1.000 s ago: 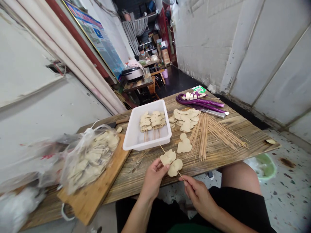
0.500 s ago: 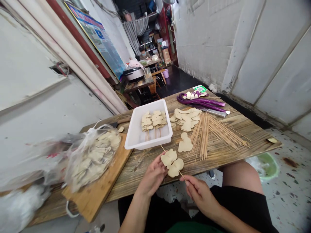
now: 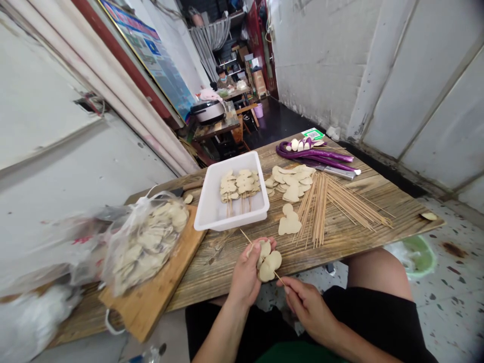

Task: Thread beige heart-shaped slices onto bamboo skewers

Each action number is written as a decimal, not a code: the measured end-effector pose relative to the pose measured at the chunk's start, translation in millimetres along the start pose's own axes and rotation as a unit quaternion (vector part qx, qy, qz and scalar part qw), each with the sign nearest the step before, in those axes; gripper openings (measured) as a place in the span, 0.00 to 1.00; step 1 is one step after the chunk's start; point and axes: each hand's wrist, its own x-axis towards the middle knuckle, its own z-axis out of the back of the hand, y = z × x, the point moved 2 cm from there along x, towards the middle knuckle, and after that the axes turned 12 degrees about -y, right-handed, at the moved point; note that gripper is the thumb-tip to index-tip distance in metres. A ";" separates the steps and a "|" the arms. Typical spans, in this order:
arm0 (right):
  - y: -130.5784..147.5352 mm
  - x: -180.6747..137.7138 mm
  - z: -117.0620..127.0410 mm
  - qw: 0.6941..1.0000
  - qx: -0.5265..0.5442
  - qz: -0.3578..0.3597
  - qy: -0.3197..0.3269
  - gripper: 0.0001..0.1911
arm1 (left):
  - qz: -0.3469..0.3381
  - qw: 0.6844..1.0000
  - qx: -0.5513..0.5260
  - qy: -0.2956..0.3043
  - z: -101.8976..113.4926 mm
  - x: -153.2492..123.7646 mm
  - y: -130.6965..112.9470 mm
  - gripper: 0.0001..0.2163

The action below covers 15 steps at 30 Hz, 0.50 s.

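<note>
Skewer [image 3: 278, 277] gripped at both ends, right by the near edge of our wooden surface [image 3: 212, 272]
So from the head view, our left hand [image 3: 245, 275] has its thumb and fingers closed on the skewer around the upper pale slices [image 3: 270, 264], with the far end poking out past them, and our right hand [image 3: 308, 302] pinches the bottom end, a bit apart from the left. Just beyond, we've got a white tray [image 3: 234, 223] with loaded sticks [image 3: 242, 185] lying in it. To its right there's a messy slice pile [image 3: 293, 179], a small stack [image 3: 290, 220] nearer us, and a fan of bare sticks [image 3: 321, 212]. Purple eggplants [image 3: 317, 155] lie behind those, next to a knife [image 3: 342, 173]. Over on our left, a plastic bag [image 3: 149, 242] of slices sits on a cutting board [image 3: 161, 302].
</note>
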 end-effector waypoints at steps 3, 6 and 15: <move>1.0 0.9 -1.1 1.000 -0.019 0.008 -0.010 0.16 | -0.010 1.000 0.007 0.003 -2.4 -2.6 0.8 0.15; 2.8 2.1 -1.4 0.999 -0.031 0.020 -0.013 0.16 | -0.014 1.000 0.017 0.011 -4.7 -2.8 -0.6 0.16; 5.2 9.1 6.3 0.995 -0.071 0.049 -0.046 0.17 | -0.380 0.876 0.270 -0.125 16.6 1.2 -12.7 0.15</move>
